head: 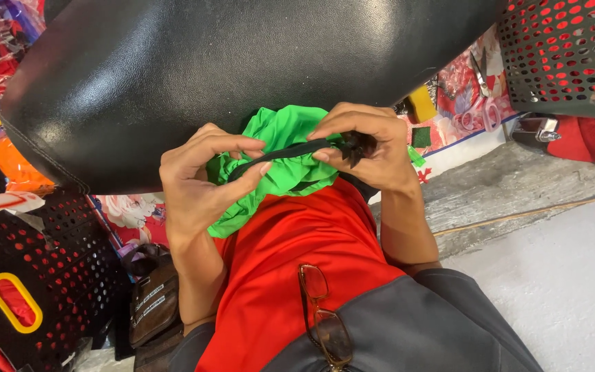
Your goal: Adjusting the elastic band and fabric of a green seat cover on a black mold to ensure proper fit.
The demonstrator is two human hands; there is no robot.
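Observation:
My left hand (197, 172) and my right hand (370, 148) hold a bunched piece of bright green fabric (280, 131) in front of my red shirt (297, 255). A narrow black strip (290, 151) runs across the fabric between the two hands. The fingertips of my left hand pinch the strip's left end together with the green cloth. My right hand pinches its right end, where a dark frayed tuft (357, 145) sticks out. The fabric sits just below a large black leather-like cushion (228, 62).
Glasses (321, 317) hang from my shirt. A black perforated basket (43, 275) with a yellow-rimmed handle hole stands at the left, a dark perforated basket (566, 55) at the upper right. Colourful packaged goods line the left edge. A grey concrete floor (559, 269) lies at the right.

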